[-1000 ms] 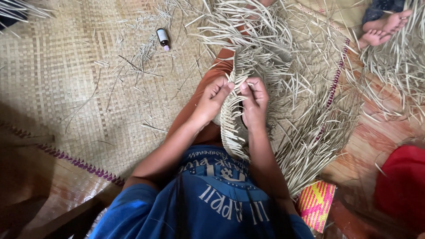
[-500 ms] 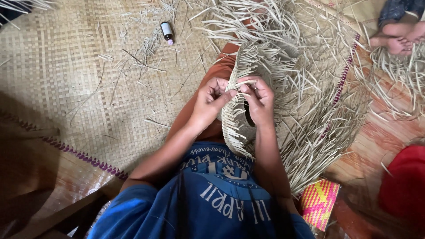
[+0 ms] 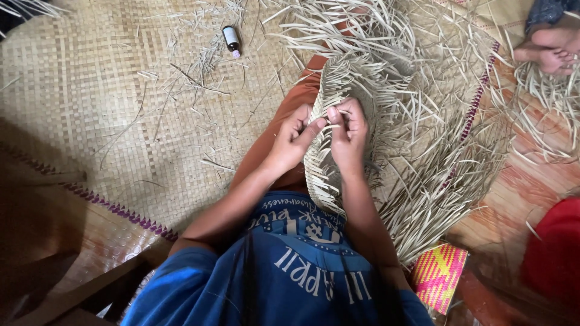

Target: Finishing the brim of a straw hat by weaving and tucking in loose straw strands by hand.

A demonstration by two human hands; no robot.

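A half-woven piece of pale dried leaf strips [image 3: 338,90] lies over my lap, its woven edge curving down toward my blue shirt. My left hand [image 3: 294,137] pinches a strip at the woven edge, fingers closed on it. My right hand [image 3: 348,134] grips strips right beside it, thumb touching the left fingertips. Loose strip ends [image 3: 435,181] fan out to the right of the weave and cover my leg in orange cloth [image 3: 284,115].
A woven floor mat [image 3: 90,108] with a purple border lies on the left, strewn with strip scraps. A small dark bottle [image 3: 231,40] rests near the top. Another person's bare feet [image 3: 550,51] are top right. A pink-and-yellow woven item [image 3: 440,274] and red cloth [image 3: 556,253] sit bottom right.
Both hands have stayed together on the woven edge, fingers shifting slightly on the strips. The view has shifted a little, so the weave and bottle sit slightly differently in frame.
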